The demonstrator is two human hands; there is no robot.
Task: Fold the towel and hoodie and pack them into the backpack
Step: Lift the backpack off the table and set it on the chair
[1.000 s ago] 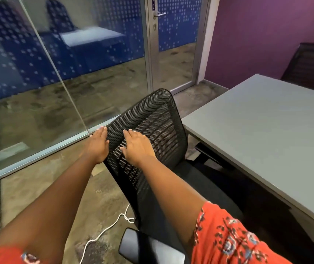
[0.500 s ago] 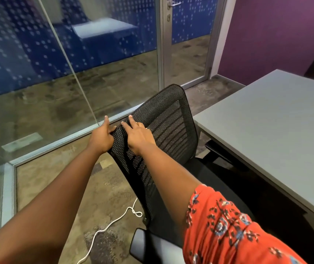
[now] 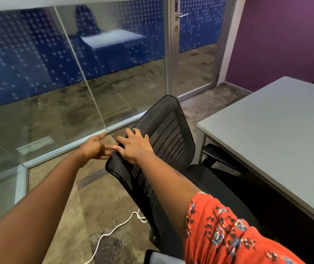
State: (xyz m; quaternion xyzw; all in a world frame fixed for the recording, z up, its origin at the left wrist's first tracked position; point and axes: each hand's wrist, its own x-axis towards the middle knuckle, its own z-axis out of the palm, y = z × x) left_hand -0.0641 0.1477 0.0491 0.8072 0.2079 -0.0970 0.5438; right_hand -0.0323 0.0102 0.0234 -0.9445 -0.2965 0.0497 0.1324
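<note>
No towel, hoodie or backpack shows in the head view. A black mesh office chair (image 3: 168,128) stands in front of me, its back turned toward me and tilted. My right hand (image 3: 134,146) rests flat on the upper left of the mesh back, fingers spread near the rim. My left hand (image 3: 95,148) is just left of the chair's edge, palm facing the chair, fingers relaxed, fingertips at or near the rim and holding nothing.
A grey table (image 3: 276,134) stands to the right, with the chair's seat partly under it. A glass wall (image 3: 57,77) and a glass door (image 3: 194,54) close off the left and far side. A white cable (image 3: 114,229) lies on the carpet beside the chair base.
My left hand has come off the chair's back edge and now hovers open beside it. The right hand stays on the mesh. The view has shifted left and the chair has turned slightly.
</note>
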